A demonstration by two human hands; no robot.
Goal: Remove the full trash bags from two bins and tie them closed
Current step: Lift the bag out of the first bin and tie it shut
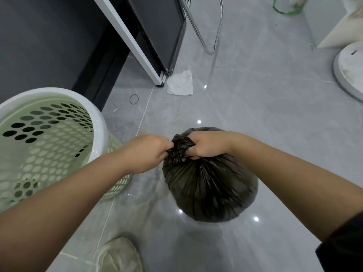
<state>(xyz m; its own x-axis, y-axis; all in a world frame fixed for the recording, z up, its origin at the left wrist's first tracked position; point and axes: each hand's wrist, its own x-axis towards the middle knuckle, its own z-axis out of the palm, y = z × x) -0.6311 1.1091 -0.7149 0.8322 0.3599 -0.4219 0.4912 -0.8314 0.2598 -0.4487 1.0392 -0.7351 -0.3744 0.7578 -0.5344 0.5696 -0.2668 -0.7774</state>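
A full black trash bag stands on the grey tiled floor at the centre of the view, its top gathered into a twisted bunch. My left hand grips the bunched plastic from the left. My right hand grips the same bunch from the right, fingers curled round it. Both hands meet at the bag's neck. A pale green perforated bin with a white rim stands at the left, with no bag in it.
A dark cabinet and a white-edged panel rise behind the bin. A crumpled white paper and a black rubber band lie on the floor. A chrome chair leg is farther back, a round white base at the right. My shoe is below.
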